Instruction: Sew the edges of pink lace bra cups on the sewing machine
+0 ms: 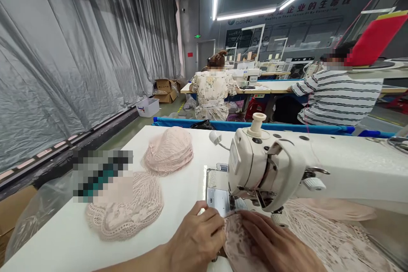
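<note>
A white sewing machine (pixel 255 165) stands at the right of the table. Just below its needle, a piece of pale pink lace fabric (pixel 234 238) lies at the presser foot. My left hand (pixel 200 231) pinches the left edge of this lace, its fingers curled together. Flat on top of the piece rests my right hand (pixel 274 238), fingers stretched toward the needle. More pink lace (pixel 331 233) is spread under the machine arm to the right. Two stacks of pink lace cups, a farther stack (pixel 168 151) and a nearer stack (pixel 137 208), sit on the left.
The white table (pixel 178 195) ends at a blue fabric trough (pixel 274 126). Beyond it, two people (pixel 212 93) sit at other machines. A grey curtain (pixel 79 51), a white bin (pixel 148 107) and cardboard boxes (pixel 165 91) line the left side.
</note>
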`<state>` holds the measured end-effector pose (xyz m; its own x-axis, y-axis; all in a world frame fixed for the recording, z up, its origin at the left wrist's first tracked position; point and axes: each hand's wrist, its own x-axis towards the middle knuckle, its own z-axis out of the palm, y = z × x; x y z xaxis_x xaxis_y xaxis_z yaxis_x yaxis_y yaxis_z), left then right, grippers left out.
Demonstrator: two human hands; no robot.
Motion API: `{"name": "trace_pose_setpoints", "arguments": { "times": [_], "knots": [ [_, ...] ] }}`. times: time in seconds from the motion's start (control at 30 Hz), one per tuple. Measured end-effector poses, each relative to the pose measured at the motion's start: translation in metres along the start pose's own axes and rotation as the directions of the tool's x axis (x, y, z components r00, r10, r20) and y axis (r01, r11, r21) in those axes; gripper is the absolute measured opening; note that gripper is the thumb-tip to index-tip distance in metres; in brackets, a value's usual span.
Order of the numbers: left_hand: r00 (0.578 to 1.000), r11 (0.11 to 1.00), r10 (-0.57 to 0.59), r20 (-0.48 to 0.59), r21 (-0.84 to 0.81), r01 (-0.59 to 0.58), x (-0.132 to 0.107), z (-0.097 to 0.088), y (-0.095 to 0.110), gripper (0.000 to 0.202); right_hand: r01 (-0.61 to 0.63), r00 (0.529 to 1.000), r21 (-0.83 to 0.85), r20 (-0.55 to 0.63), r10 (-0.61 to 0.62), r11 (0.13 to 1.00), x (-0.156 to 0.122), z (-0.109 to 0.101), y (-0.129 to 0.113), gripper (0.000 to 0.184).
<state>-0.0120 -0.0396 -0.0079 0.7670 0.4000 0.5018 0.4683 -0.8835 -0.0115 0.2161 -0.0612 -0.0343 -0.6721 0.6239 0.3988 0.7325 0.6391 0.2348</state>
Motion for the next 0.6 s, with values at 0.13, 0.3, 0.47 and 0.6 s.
{"name": "trace_pose_setpoints", "arguments": {
  "times": [0.13,0.3,0.47,0.6],
  "knots": [
    [0.996,0.999,0.048,-0.08,0.02,-0.047,0.006,0.007,-0.005,0.017,-0.056,0.998,0.009,0.031,0.056,0.998,0.004,0.0,0.005,0.06],
    [0.996,0.999,0.025,-0.082,0.044,-0.021,0.008,0.01,-0.005,0.018,-0.138,0.99,0.075,0.021,0.137,0.988,0.005,0.004,0.009,0.06],
    [0.998,1.0,-0.004,-0.068,0.014,0.005,0.007,0.009,-0.002,0.019,-0.123,0.991,0.114,-0.044,0.129,0.986,0.007,-0.001,0.012,0.041],
    [0.997,0.992,0.043,-0.061,-0.116,-0.05,0.004,0.008,-0.002,0.018,0.048,0.999,0.226,0.003,-0.05,0.973,0.005,-0.017,0.002,0.034]
  ]
}}
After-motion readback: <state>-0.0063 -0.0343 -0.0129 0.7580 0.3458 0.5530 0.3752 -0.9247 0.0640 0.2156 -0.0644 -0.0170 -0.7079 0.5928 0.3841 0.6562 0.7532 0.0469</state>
